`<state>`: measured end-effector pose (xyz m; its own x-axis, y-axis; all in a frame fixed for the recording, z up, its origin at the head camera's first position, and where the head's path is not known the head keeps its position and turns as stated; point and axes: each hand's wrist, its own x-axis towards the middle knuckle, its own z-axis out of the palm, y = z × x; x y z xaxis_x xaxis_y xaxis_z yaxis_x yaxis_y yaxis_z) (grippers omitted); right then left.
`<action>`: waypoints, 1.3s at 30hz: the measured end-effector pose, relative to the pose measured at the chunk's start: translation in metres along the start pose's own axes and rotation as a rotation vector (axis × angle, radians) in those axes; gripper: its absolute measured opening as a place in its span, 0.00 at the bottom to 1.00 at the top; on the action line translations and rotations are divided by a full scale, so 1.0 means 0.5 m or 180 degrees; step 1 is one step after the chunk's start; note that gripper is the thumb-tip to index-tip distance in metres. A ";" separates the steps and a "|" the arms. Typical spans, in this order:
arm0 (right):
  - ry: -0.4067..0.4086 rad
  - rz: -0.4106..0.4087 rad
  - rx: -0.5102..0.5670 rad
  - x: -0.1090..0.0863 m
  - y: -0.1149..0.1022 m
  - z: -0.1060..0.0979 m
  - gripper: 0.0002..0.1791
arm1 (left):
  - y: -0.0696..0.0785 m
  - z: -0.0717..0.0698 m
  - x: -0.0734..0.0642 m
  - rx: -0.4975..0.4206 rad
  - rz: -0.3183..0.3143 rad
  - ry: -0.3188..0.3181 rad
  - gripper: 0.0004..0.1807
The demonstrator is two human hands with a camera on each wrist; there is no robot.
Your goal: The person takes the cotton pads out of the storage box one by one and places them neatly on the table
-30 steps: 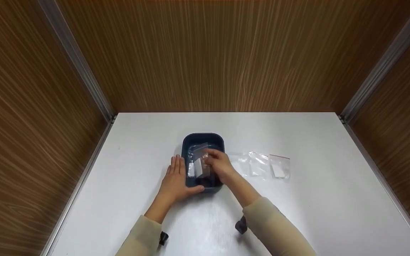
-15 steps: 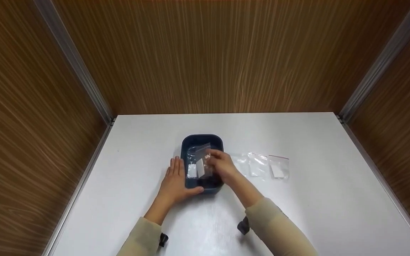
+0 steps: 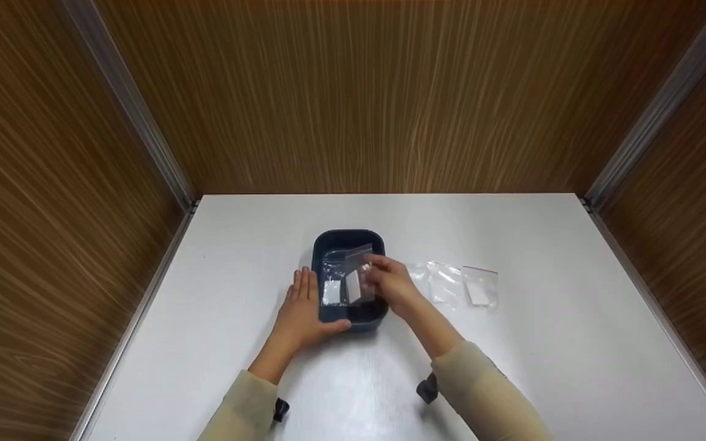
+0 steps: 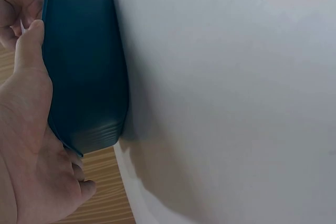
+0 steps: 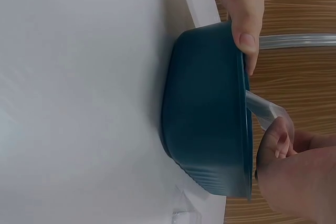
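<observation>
A dark blue plastic bin [image 3: 348, 233] stands on the white table. My left hand [image 3: 301, 318] rests on it, fingers straight along its left side and thumb over the near rim. In the left wrist view that thumb lies along the rim of the bin [image 4: 84, 72]. My right hand [image 3: 393, 285] pinches a small clear zip bag [image 3: 353, 285] with a white block inside. This bag is tilted over the right half of the bin, its lower end below the rim. Another zip bag [image 3: 331, 292] with a white piece lies in the bin's left half.
Right of the bin, several clear zip bags lie in a row: one with a red seal line [image 3: 480, 289], a middle bag [image 3: 445, 283] and one partly hidden bag [image 3: 417, 277]. Wood-grain panels [image 3: 353, 98] enclose the table [image 3: 573, 343] at back and sides.
My right hand has moved slightly right with the pinched zip bag, away from the bag on the bin's left side. My left hand stays on the bin.
</observation>
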<state>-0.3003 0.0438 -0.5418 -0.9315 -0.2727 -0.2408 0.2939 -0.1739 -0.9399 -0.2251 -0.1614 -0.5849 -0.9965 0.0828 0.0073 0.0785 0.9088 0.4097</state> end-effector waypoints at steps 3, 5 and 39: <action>0.0014 0.0002 -0.0005 -0.001 -0.002 -0.006 0.29 | 0.001 0.001 0.002 0.0017 0.0004 -0.0006 0.76; 0.0021 -0.0008 -0.0035 -0.002 -0.005 -0.009 0.30 | 0.001 0.001 0.003 0.0020 0.0012 0.0002 0.76; 0.0052 -0.0075 0.0083 -0.026 -0.046 -0.092 0.27 | 0.002 0.002 0.003 0.0041 -0.0014 -0.0029 0.76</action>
<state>-0.3049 0.0947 -0.5284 -0.9415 -0.2529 -0.2227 0.2771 -0.2047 -0.9388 -0.2264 -0.1597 -0.5853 -0.9966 0.0824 -0.0028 0.0745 0.9143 0.3980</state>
